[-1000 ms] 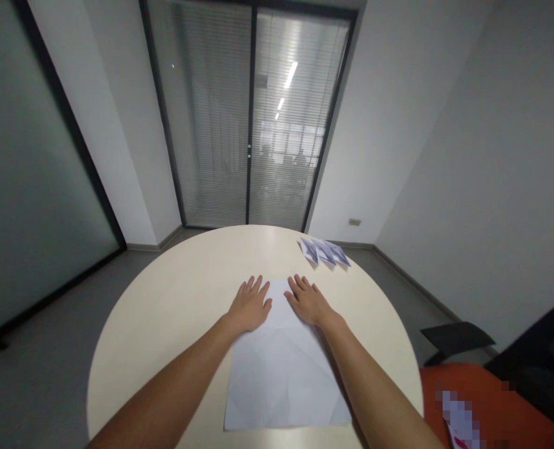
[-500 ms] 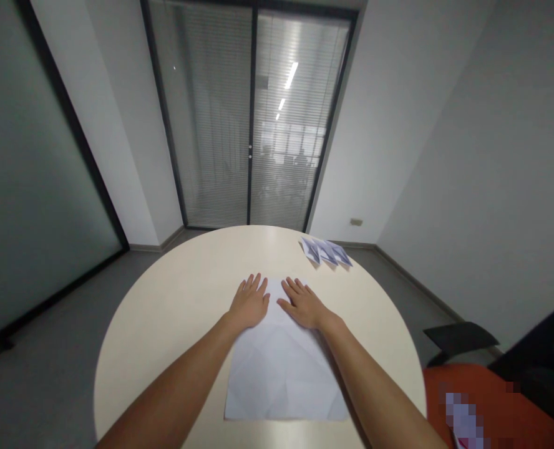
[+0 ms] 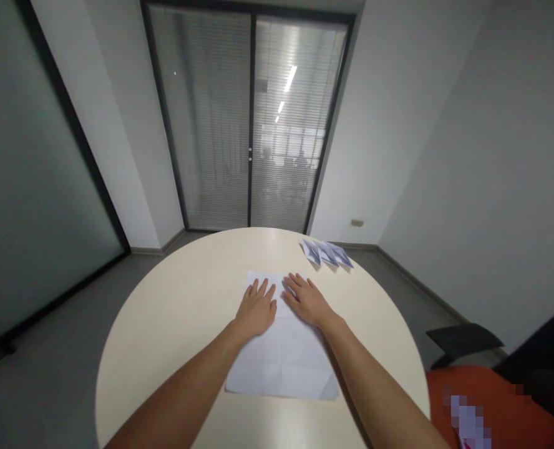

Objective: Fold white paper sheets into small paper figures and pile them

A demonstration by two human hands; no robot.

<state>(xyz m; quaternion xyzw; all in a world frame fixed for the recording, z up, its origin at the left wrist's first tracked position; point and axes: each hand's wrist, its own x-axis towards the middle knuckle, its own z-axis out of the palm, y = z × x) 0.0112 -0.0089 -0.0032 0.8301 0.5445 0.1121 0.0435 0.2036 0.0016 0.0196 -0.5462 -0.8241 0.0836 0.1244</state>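
A creased white sheet of paper (image 3: 284, 362) lies flat on the round cream table (image 3: 183, 299) in front of me. My left hand (image 3: 257, 308) rests palm down on the sheet's far left part, fingers stretched out. My right hand (image 3: 307, 300) lies flat beside it on the far right part, fingers also spread. Both hands hold nothing and press on the paper, close to each other near its far edge.
Three small folded paper pieces (image 3: 326, 253) lie in a row at the table's far right edge. An orange chair seat (image 3: 483, 399) and a dark armrest (image 3: 464, 338) are at the lower right. Glass doors with blinds (image 3: 251, 125) stand beyond the table.
The sheet has slid away from me across the table under both hands. Its far edge now shows beyond my fingertips, and my hands lie further forward and closer together.
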